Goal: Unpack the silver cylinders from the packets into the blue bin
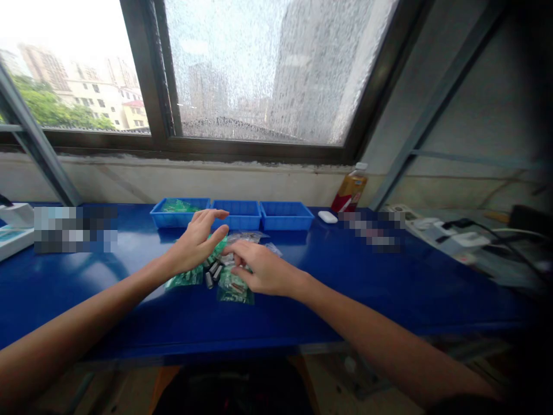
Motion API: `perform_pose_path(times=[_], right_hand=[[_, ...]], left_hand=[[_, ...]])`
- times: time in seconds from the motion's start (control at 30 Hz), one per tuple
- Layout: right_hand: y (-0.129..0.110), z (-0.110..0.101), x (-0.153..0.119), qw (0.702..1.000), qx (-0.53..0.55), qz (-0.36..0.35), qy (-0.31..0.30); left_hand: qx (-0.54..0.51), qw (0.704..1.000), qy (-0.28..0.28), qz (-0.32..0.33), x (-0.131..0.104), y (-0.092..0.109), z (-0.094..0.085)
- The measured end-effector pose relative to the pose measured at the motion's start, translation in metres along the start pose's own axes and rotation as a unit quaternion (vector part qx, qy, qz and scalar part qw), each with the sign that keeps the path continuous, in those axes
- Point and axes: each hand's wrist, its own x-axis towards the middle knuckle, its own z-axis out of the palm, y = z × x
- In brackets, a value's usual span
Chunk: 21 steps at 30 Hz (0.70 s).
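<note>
A heap of small clear bags with green parts [233, 291] lies on the blue table [389, 282], with a few small grey cylinders [212, 274] among them. My left hand [196, 242] hovers over the heap's left side, fingers spread and holding nothing. My right hand [259, 268] rests on the heap, its fingertips pinching at a bag near the middle. Behind the heap stand three blue trays; the left tray [179, 213] holds green bags, while the middle tray [237, 214] and right tray [286, 215] look empty.
A brown bottle [349, 193] and a small white object [327, 217] stand at the back by the window wall. A white power strip with cables [436, 230] lies at right. A white device [15, 225] sits at the far left.
</note>
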Motion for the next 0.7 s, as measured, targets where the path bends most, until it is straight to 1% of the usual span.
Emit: perform_pose_path(times=[0.07,0.17,0.23,0.3,0.33,0.37,0.4,0.43,0.5,0.53,0.57,0.6,0.63,0.67,0.7], right_hand=[[0.006,0.001,0.002,0.998,0.036,0.038,0.024],[0.014,0.001,0.008,0.994,0.072,0.069,0.054],[0.019,-0.001,0.017,0.989,0.083,0.083,0.092],[0.022,-0.003,0.026,0.983,0.074,0.087,0.146],[0.024,-0.003,0.030,0.979,0.062,0.083,0.176],[0.024,-0.004,0.032,0.975,0.045,0.074,0.204],[0.024,-0.003,0.033,0.972,0.024,0.058,0.226],[0.024,-0.002,0.033,0.970,0.002,0.038,0.241],[0.021,0.001,0.028,0.970,-0.044,-0.014,0.240],[0.018,0.003,0.025,0.971,-0.067,-0.042,0.225],[0.016,0.005,0.021,0.972,-0.089,-0.068,0.206],[0.013,0.007,0.018,0.972,-0.110,-0.091,0.186],[0.011,0.009,0.015,0.971,-0.128,-0.109,0.168],[0.009,0.010,0.013,0.970,-0.143,-0.123,0.155],[0.008,0.011,0.012,0.969,-0.153,-0.131,0.145]], left_hand=[[-0.044,0.999,0.008,-0.020,-0.004,0.007,-0.002],[-0.064,0.997,0.004,-0.049,-0.015,0.011,-0.008],[-0.072,0.996,0.004,-0.055,-0.020,0.012,-0.010],[-0.115,0.990,0.009,-0.084,-0.022,0.010,-0.011],[-0.154,0.981,0.006,-0.115,-0.022,0.009,-0.011],[-0.203,0.967,-0.006,-0.156,-0.020,0.008,-0.010],[-0.258,0.945,-0.027,-0.199,-0.018,0.007,-0.009],[-0.313,0.918,-0.055,-0.239,-0.016,0.007,-0.009],[-0.407,0.857,-0.124,-0.290,-0.010,0.006,-0.009],[-0.440,0.832,-0.159,-0.298,-0.007,0.007,-0.010],[-0.462,0.813,-0.188,-0.300,-0.003,0.008,-0.010],[-0.472,0.803,-0.210,-0.298,0.000,0.009,-0.011],[-0.474,0.801,-0.222,-0.292,0.004,0.010,-0.010],[-0.468,0.808,-0.222,-0.281,0.006,0.011,-0.010],[-0.457,0.823,-0.211,-0.263,0.008,0.011,-0.008]])
